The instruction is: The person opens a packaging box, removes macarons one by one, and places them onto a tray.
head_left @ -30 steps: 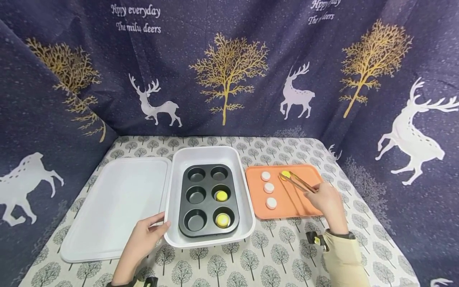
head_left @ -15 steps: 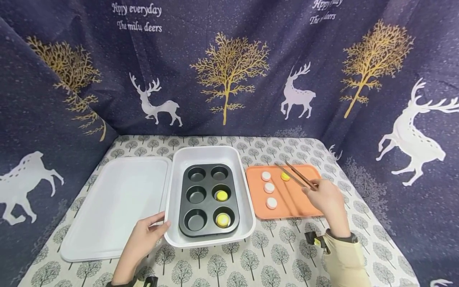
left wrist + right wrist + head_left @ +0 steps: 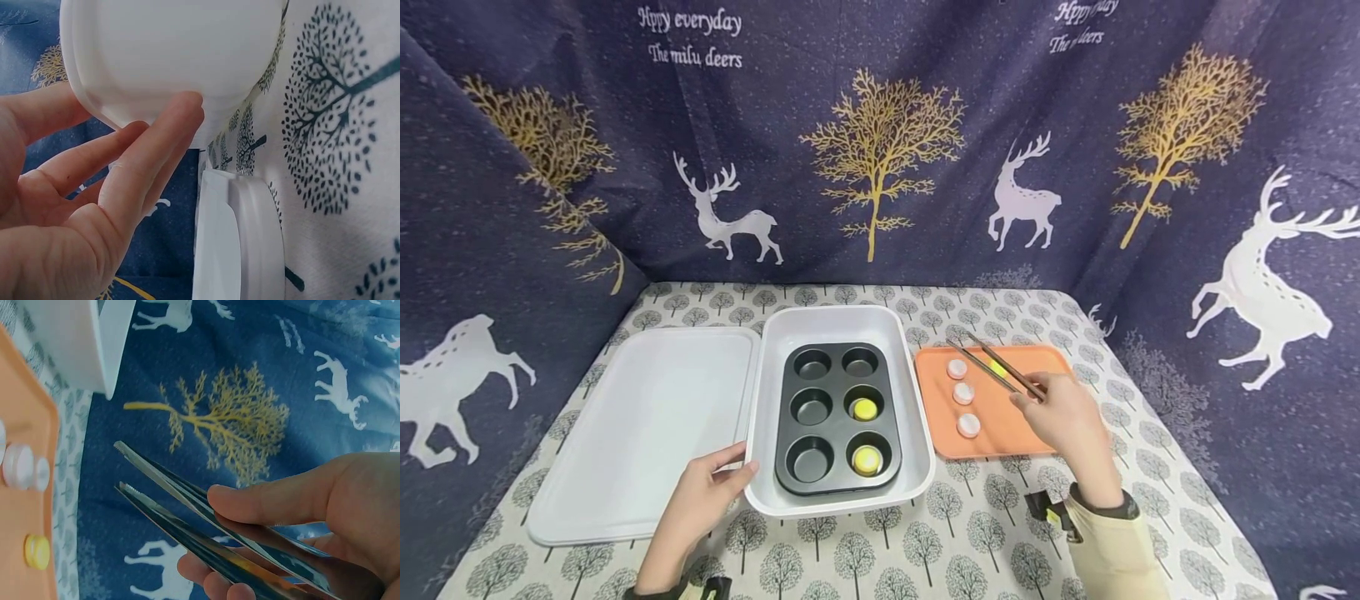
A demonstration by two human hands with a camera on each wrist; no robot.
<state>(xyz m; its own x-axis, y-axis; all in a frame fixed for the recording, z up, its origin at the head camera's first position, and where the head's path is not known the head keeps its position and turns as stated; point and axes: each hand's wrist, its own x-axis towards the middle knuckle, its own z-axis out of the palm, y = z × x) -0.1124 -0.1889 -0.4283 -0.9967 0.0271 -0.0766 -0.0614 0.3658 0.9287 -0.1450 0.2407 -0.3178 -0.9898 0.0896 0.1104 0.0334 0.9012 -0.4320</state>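
Note:
My right hand (image 3: 1066,417) holds metal tweezers (image 3: 206,519), their tips apart with nothing between them. In the head view they hang over the orange tray (image 3: 1026,429), partly covering a yellow macaron-like piece (image 3: 1000,365). White macaron-like pieces (image 3: 968,426) lie in a row at the tray's left side. With thumb and fingers, my left hand (image 3: 702,493) grips the near left edge of the white tub (image 3: 831,321); some fingertips are hidden by the rim. Inside the tub sits a black muffin tin (image 3: 838,429), with yellow pieces (image 3: 867,459) in two right-hand cups.
A white lid-like tray (image 3: 647,417) lies left of the tub. The table (image 3: 850,554) wears a tree-print cloth. A dark blue curtain (image 3: 925,250) with deer and trees stands behind and at the sides.
The tweezers have risen off the yellow piece, which stays on the orange tray. Their tips have shifted left and away from me. My left hand has kept its place.

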